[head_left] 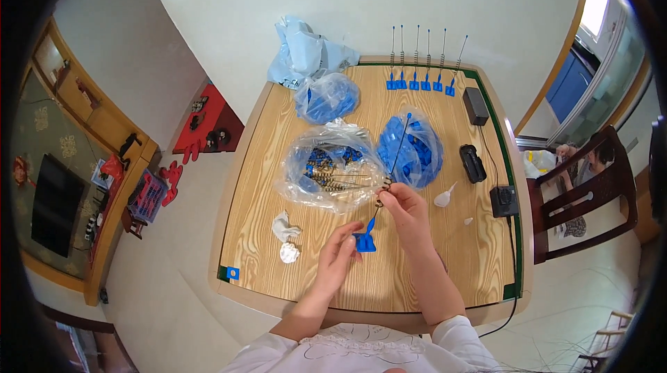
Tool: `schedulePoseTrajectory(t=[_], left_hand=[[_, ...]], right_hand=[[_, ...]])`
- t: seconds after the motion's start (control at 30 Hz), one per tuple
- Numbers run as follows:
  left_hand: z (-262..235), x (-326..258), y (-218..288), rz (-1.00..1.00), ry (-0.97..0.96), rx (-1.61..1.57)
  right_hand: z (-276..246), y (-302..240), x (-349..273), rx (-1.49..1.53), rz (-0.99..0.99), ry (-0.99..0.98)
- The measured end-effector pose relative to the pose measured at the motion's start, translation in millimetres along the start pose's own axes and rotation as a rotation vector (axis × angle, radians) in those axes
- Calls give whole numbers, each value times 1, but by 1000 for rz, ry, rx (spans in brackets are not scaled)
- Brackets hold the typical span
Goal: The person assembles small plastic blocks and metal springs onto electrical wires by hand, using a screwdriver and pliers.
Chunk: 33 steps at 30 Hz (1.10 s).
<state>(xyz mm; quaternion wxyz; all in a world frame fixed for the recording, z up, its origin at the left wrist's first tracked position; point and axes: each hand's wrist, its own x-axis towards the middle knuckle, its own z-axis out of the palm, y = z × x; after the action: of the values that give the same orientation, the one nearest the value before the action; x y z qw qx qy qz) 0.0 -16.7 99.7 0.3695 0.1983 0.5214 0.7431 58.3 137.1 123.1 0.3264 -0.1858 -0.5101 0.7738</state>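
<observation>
My left hand has its fingers around the edge of a blue square base, near the table's front. From that base a twisted blue stem rises into a thin metal rod with a coil spring and a small blue tip. My right hand pinches the coil spring on the rod, with thumb and fingers pressed together. Beyond my hands lies an open clear bag of metal springs and rods. Right of it sits a clear bag of blue plastic parts.
Several finished-looking spring rods on blue bases stand in a row at the table's back right. Black boxes and a charger with a cable line the right side. Crumpled white wrapping lies left. A wooden chair stands right.
</observation>
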Motion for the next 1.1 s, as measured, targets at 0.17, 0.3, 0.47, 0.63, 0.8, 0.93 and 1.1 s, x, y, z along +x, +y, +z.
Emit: schedulePoseTrajectory(t=[0.17, 0.3, 0.47, 0.63, 0.8, 0.93, 1.1], left_hand=[[-2, 0, -8, 80, -114, 164], [-5, -1, -14, 36, -135, 231], [-10, 0, -18, 89, -118, 69], [-9, 0, -8, 128, -24, 37], [-8, 5, -8, 300, 28, 318], [-10, 5, -9, 386, 26, 349], [-14, 5, -11, 260, 24, 266]], right_hand=[[2, 3, 0, -12, -22, -10], [1, 4, 1, -11, 13, -10], [-2, 5, 6, 101, 55, -99], [-3, -3, 10, 456, 215, -151], [-2, 2, 6, -23, 25, -119], [0, 8, 3, -126, -79, -175], [1, 4, 4, 45, 32, -191]])
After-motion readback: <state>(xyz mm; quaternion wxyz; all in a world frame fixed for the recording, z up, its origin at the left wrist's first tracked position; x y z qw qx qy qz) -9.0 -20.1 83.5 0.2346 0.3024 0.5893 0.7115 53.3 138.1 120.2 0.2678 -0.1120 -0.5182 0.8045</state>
